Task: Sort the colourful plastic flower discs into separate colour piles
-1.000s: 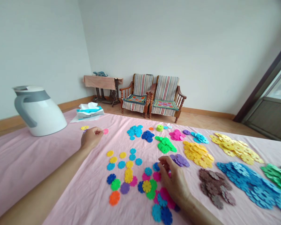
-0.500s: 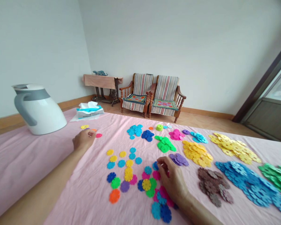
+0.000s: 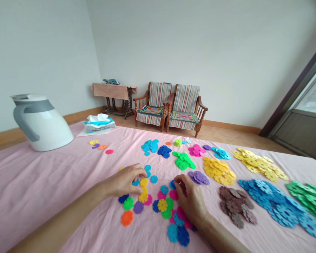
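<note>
My left hand (image 3: 126,180) hovers over several small flower-shaped plastic discs, thumb and fingers apart, with nothing seen between them. Just by its fingertips are yellow discs (image 3: 143,182) and a light blue disc (image 3: 153,179); the palm hides others. My right hand (image 3: 191,196) rests on the cloth, fingers loosely curved beside a blue disc (image 3: 172,184) and a pink disc (image 3: 173,195). It partly covers a group of pink and blue discs. Between the hands lie a purple disc (image 3: 138,207), a green disc (image 3: 128,203) and an orange disc (image 3: 126,218).
A pink cloth (image 3: 89,225) covers the table. Sorted piles lie to the right: yellow (image 3: 219,171), brown (image 3: 235,205), blue (image 3: 275,202), green (image 3: 305,198). A white jug (image 3: 48,126) and a tissue box (image 3: 100,124) stand at left. Two wooden chairs (image 3: 185,119) are beyond.
My left hand has come from the small far-left discs toward the right and nearer to me, uncovering a purple and an orange disc there. My right hand has stayed almost still.
</note>
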### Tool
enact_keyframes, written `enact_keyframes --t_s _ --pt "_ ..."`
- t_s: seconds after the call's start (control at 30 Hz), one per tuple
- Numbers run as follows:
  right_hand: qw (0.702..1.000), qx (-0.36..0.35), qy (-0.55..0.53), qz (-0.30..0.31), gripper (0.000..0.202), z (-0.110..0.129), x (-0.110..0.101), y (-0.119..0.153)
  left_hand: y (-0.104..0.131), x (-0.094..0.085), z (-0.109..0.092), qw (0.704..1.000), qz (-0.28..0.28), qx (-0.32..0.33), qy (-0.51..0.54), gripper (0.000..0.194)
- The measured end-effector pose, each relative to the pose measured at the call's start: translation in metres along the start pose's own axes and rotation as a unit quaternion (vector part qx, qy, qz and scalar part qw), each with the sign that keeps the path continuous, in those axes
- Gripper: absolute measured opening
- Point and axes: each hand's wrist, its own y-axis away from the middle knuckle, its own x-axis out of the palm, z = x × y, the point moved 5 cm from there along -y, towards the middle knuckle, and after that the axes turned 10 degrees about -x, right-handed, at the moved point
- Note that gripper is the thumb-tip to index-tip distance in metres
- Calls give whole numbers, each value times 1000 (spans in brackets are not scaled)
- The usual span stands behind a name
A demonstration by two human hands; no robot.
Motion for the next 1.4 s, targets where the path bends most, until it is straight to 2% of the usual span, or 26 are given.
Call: enact_keyframes --t_s 0.2,0.37,0.5,0.63,0.7,0.9,1.0,1.13,1.23,1.4 --pt "1000 4 -11 2 13 0 1 0 -3 4 -6 998 -22 24 -54 13" --pt "1000 3 -11 3 13 0 1 0 -2 7 -17 993 -47 68 -83 15" --pt "1000 -3 -7 -5 13 1 1 0 -8 7 -15 991 -96 27 -86 24" --pt "1000 -7 -5 -7 13 1 0 0 -14 3 -14 989 -134 -14 -59 22" --pt "1000 -6 -3 -3 13 2 0 0 -15 3 -15 991 -126 -25 -27 21" --pt "1000 -6 -2 6 14 1 1 0 -8 11 -12 997 -34 -40 55 22" --pt "1000 -8 -3 6 14 1 0 0 -5 10 -10 996 -29 -37 72 22" --pt "1000 -4 -7 10 14 3 -2 1 -5 5 -6 996 -69 -33 45 22" --pt "999 -26 -17 35 14 14 -1 2 -6 0 0 994 -106 -33 18 24" --pt "991 -71 -13 112 13 39 5 7 -7 -8 28 979 -189 -69 3 24"
